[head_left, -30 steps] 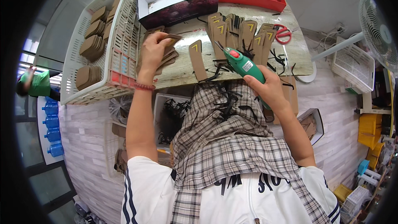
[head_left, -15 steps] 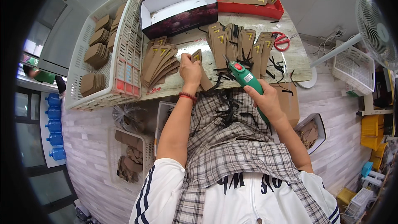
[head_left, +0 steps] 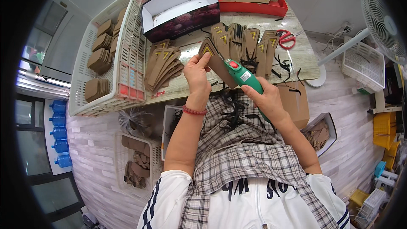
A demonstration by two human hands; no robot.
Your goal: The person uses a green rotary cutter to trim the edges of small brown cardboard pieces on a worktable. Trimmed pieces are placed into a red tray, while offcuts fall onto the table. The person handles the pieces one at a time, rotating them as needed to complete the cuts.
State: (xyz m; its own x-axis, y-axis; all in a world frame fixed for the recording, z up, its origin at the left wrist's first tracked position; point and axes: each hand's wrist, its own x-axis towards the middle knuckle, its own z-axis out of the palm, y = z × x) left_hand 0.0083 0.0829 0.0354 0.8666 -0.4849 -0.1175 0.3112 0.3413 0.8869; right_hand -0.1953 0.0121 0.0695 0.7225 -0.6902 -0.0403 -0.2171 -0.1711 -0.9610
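Observation:
Between the thumb and fingers of my left hand [head_left: 197, 74] is a long flat brown strap piece [head_left: 220, 68] with a yellow angled mark near its rounded end. My right hand [head_left: 268, 99] is wrapped round a green handheld power tool [head_left: 245, 77] with a red button. Its thin metal tip is at the right edge of the strap piece; whether they touch I cannot tell. Behind the tool lies a bunch of similar marked pieces [head_left: 223, 40], with black strips among them. Another fanned stack [head_left: 163, 65] is left of my left hand. Black trimmings [head_left: 231, 116] lie on my plaid apron.
A white crate [head_left: 106, 82] of brown pieces flanks the table [head_left: 197, 38] on the left. At the back are a dark flowered box [head_left: 182, 23] and a red box [head_left: 250, 8] holding pieces. Red-handled scissors [head_left: 286, 40] lie right; a fan [head_left: 381, 21] stands beyond.
My left hand has raised the strap piece and tilted it, bringing its marked end up beside the tool's tip. The tool has shifted slightly left in my right hand.

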